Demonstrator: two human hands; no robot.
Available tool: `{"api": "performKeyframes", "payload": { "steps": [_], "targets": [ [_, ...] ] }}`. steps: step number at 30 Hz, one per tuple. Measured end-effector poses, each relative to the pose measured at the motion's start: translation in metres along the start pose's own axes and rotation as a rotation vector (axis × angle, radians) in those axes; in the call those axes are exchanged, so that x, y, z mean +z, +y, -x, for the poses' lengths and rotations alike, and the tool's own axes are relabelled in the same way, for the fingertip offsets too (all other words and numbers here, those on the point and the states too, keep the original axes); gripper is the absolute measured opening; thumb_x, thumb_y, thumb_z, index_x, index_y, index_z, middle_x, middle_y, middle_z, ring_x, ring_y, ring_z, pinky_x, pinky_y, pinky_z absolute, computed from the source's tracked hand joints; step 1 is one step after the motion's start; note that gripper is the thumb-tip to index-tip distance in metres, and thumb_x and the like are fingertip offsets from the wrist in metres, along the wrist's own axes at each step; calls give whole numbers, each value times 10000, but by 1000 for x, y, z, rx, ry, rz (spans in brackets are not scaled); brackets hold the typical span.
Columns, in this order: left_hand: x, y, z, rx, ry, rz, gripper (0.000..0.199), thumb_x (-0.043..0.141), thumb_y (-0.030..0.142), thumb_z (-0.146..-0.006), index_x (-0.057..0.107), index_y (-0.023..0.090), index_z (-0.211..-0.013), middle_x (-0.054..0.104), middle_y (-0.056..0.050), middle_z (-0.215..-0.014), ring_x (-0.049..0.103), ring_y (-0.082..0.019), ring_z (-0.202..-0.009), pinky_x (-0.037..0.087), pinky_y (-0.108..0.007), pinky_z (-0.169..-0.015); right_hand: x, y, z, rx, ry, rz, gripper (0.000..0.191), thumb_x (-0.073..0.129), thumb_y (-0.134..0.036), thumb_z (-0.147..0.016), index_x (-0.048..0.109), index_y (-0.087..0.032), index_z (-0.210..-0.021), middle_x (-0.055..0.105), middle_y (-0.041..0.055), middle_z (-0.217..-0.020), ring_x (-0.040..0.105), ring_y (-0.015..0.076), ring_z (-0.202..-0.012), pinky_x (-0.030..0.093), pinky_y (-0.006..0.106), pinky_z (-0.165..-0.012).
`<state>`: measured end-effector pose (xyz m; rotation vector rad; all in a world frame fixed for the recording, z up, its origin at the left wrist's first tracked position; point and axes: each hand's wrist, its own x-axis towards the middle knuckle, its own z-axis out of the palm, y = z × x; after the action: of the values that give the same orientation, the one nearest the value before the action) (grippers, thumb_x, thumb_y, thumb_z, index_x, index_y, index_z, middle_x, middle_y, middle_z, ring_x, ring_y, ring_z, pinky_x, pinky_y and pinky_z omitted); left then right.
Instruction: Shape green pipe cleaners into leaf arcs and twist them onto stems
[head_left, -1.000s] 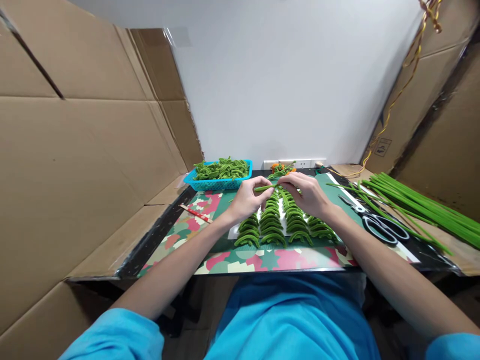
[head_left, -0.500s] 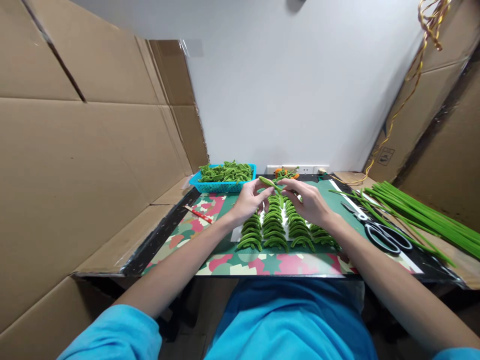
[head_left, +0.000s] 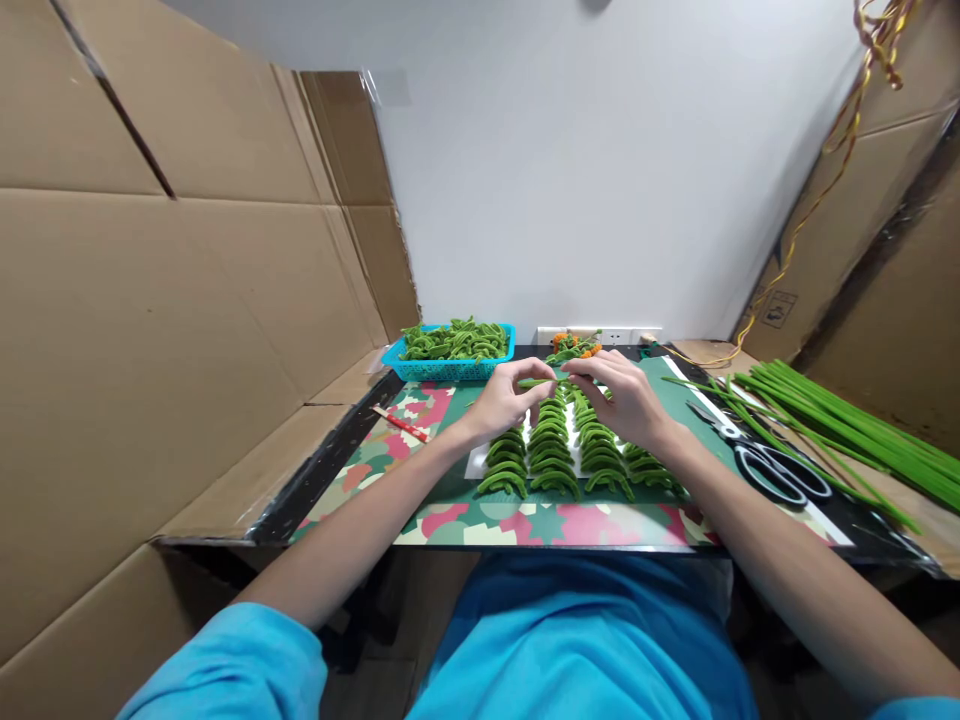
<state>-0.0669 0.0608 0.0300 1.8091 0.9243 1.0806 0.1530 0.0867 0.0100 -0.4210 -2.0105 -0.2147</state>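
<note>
Head view: both hands come together over the table, a slim green piece (head_left: 532, 383) at their fingertips!
And here's the close work: the left hand (head_left: 504, 403) pinches the piece between thumb and fingers, while the right hand (head_left: 626, 400) curls its fingertips in at the piece's other end, though whether they grip it I cannot tell; all this just above the far part of four rows of curved green pieces (head_left: 555, 466), lined up on a white sheet (head_left: 477, 464) over a green mat (head_left: 679, 385). Beyond the left hand, a blue basket (head_left: 448, 371) brims with more green pieces; out to the right, black-handled scissors (head_left: 780, 476) lie beside a bundle of long green stems (head_left: 847, 425), and a red stick (head_left: 405, 426) lies off to the left!
</note>
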Motion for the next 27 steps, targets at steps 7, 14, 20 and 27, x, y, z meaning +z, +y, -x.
{"api": "performKeyframes", "payload": {
  "steps": [7, 14, 20, 27],
  "targets": [
    [-8, -2, -2, 1, -52, -136, 258, 764, 391, -860, 707, 141, -879, 719, -25, -785, 537, -69, -477, 417, -203, -458, -1, 1, 1, -28, -95, -22, 248, 501, -185, -1078, 715, -237, -1190, 781, 72, -951, 643, 233, -835, 492, 391, -797],
    [-16, -7, -5, 114, -48, -462, 143, 744, 290, -845, 796, 158, -857, 796, -65, -836, 727, -196, -799, 553, -282, -744, 1, 4, 2, -94, -232, 45, 205, 530, -201, -1086, 718, -232, -1161, 758, 52, -867, 610, 220, -812, 441, 372, -803],
    [-3, -4, 2, 99, 179, -833, 141, 731, 309, -895, 832, 220, -938, 816, -73, -898, 716, -225, -764, 522, -312, -710, -4, -5, -1, -236, -345, 317, 287, 476, -81, -1064, 722, -223, -1025, 764, 69, -864, 584, 235, -822, 415, 396, -795],
    [-2, -5, 1, 42, 287, -541, 147, 731, 329, -905, 760, 191, -866, 796, -60, -805, 717, -194, -635, 515, -278, -610, 0, -27, -4, -277, -344, 481, 296, 472, -42, -1046, 697, -204, -943, 706, 79, -812, 565, 234, -750, 407, 410, -720]
  ]
}}
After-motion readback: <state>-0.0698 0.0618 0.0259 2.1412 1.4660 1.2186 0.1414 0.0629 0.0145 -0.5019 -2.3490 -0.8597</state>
